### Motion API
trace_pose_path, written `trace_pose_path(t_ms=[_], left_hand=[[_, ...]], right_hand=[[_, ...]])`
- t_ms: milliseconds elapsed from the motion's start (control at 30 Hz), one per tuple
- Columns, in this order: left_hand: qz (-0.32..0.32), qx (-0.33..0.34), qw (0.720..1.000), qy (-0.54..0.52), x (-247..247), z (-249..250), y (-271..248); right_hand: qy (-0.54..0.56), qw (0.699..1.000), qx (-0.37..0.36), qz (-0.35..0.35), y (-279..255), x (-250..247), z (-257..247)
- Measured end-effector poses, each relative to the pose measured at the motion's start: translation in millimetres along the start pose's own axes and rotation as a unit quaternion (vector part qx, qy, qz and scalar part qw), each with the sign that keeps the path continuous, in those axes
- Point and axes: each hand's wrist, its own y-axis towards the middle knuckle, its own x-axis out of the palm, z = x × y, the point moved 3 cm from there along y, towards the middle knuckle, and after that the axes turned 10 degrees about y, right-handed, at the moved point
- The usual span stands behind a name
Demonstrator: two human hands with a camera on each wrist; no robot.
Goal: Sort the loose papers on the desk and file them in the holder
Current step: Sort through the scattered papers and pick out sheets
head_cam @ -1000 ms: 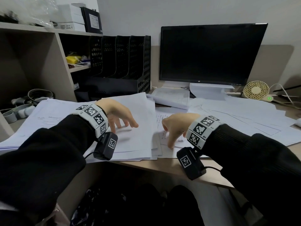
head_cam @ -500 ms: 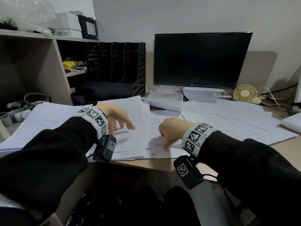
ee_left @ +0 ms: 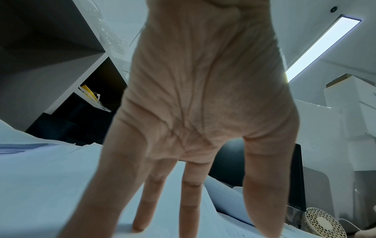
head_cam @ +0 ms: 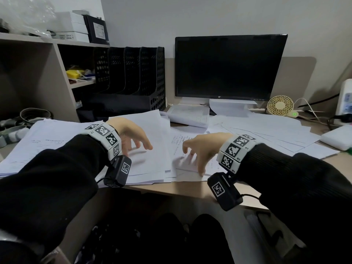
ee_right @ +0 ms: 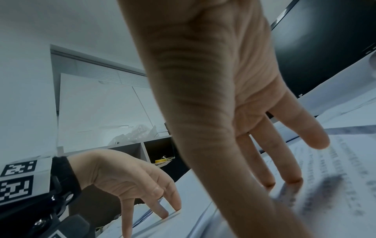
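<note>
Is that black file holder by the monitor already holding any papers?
Apparently empty: the black file holder shows only dark slots, no white sheets; its low front tray is too dark to tell.

Beige desk (head_cam: 192,189), loose papers (head_cam: 266,130), file holder (head_cam: 133,77), monitor (head_cam: 228,65), fan (head_cam: 280,105)

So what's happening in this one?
A person at a desk is sorting loose white printed papers. The left hand rests spread fingertips on a white paper stack; the right hand touches a printed sheet beside it. Neither hand grips anything. The black perforated plastic file holder beside the dark monitor looks empty so far.
</note>
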Motion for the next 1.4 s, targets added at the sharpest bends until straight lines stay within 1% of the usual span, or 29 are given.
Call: trace_pose_path(t_ms=[167,267,467,567,633,667,733,833,900,967,1000,1067,1100,1133,1167,1233,1300,1367,1400], left_hand=[[0.0,0.002,1.0,-0.001,2,0,0],[0.0,0.005,1.0,0.005,3,0,-1],[0.004,0.012,1.0,0.006,5,1,-6],[0.002,0.019,1.0,-0.008,6,0,-9],[-0.001,0.021,1.0,-0.014,5,1,-11],[-0.003,0.021,1.0,-0.014,5,1,-12],[-0.006,0.02,1.0,-0.018,4,1,-12],[-0.005,0.018,1.0,-0.021,4,2,-13],[-0.013,0.019,0.999,-0.022,4,3,-15],[-0.02,0.02,0.999,-0.041,1,3,-16],[-0.016,0.022,0.998,-0.06,-1,3,-18],[0.012,0.041,0.991,-0.125,-6,4,-23],[0.045,0.06,0.982,-0.175,-11,4,-25],[0.08,0.083,0.962,-0.247,-17,3,-27],[0.107,0.107,0.928,-0.34,-23,3,-30],[0.141,0.15,0.835,-0.51,-33,-6,-40],[0.185,0.182,0.761,-0.595,-41,-22,-54],[0.219,0.199,0.703,-0.647,-45,-39,-68],[0.228,0.21,0.69,-0.654,-49,-50,-73]], right_hand=[[-0.036,0.997,-0.032,0.066,-5,9,-10],[-0.063,0.994,-0.047,0.074,-6,15,-17],[-0.052,0.993,-0.059,0.089,-10,13,-16],[-0.026,0.992,-0.06,0.107,-14,-4,-8],[-0.038,0.987,-0.051,0.15,-20,-25,1],[-0.049,0.981,-0.044,0.184,-23,-38,7],[-0.058,0.962,-0.012,0.267,-31,-64,20],[-0.037,0.923,0.043,0.381,-42,-94,35],[0.002,0.89,0.045,0.453,-49,-107,41],[0.069,0.847,0.013,0.527,-53,-116,43],[0.109,0.825,-0.016,0.555,-55,-119,42],[0.182,0.787,-0.093,0.583,-56,-123,37],[0.212,0.773,-0.127,0.584,-56,-124,31],[0.236,0.762,-0.156,0.583,-56,-123,23],[0.247,0.753,-0.182,0.582,-55,-122,16],[0.254,0.747,-0.236,0.567,-51,-117,-4],[0.259,0.751,-0.283,0.538,-45,-113,-23],[0.259,0.757,-0.307,0.516,-37,-109,-39],[0.26,0.758,-0.318,0.508,-32,-107,-47]])
